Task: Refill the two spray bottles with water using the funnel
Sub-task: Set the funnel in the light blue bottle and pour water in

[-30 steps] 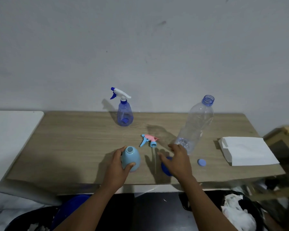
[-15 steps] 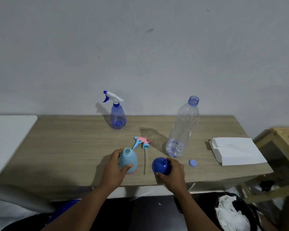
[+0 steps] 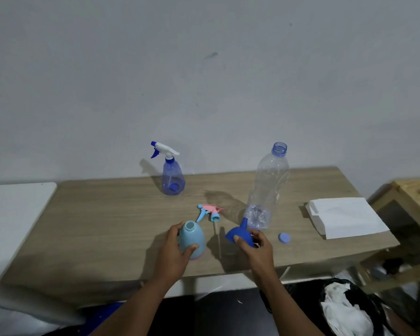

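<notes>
The left hand (image 3: 174,251) curls round the open pale blue spray bottle (image 3: 192,238), which stands on the bench (image 3: 107,226). The right hand (image 3: 256,248) grips the blue funnel (image 3: 239,232) with its spout pointing away. Just beyond, between the hands, lies the pink trigger head (image 3: 210,211). Past the right hand stands the uncapped water bottle (image 3: 268,187), and farther beyond the left is the violet spray bottle (image 3: 172,177).

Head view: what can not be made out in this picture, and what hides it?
- The light blue bottle, head view: its solid wall hides any water inside; the left hand covers part of it.
- The funnel, head view: the right hand covers its wide rim.
- The clear bottle, head view: its water level is too faint to tell.
- The bin, head view: cut off by the lower edge.
</notes>
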Available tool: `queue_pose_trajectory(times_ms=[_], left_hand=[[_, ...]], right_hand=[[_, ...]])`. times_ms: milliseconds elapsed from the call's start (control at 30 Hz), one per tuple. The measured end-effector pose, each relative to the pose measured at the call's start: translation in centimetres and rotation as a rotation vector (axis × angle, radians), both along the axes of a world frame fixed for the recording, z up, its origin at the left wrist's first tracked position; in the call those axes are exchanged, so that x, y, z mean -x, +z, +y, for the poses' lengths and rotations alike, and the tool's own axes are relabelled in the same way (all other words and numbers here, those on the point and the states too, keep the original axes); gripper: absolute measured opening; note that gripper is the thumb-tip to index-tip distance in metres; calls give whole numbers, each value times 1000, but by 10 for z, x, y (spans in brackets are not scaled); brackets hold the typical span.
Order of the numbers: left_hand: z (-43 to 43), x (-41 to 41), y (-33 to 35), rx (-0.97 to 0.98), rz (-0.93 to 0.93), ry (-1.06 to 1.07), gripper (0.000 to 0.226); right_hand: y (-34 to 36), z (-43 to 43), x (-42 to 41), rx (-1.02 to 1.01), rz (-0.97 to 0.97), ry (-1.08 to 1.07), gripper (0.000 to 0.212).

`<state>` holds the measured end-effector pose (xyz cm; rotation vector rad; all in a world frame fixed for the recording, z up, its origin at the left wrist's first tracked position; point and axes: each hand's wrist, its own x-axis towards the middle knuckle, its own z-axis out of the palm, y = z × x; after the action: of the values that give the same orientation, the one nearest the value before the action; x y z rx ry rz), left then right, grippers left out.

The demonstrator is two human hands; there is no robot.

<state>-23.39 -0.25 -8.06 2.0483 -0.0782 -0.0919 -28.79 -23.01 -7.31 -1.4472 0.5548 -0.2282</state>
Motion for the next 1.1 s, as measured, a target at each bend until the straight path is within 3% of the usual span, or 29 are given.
queue_pose_trajectory(times_ms=[100, 267, 400, 500, 633, 800, 1100], left_hand=[[0, 0, 1, -3, -1, -1, 66], [2, 0, -3, 19, 21, -2, 67], [2, 1, -3, 10, 2, -5, 65], [2, 1, -4, 14, -9, -16, 64], [2, 2, -1, -25, -47, -6, 60], [1, 0, -3, -31, -3, -11, 60], [1, -1, -4, -16, 58, 15, 60]], right_hand=[[5, 6, -5, -126, -6, 2, 36], [32, 26, -17, -196, -76, -23, 63], [46, 40, -28, -324, -99, -10, 41], [52, 48, -28, -288, -99, 39, 35], [60, 50, -29, -32, -85, 101, 31], [86, 51, -40, 328, -82, 284, 55], [126, 71, -75, 1013, -35, 680, 75]])
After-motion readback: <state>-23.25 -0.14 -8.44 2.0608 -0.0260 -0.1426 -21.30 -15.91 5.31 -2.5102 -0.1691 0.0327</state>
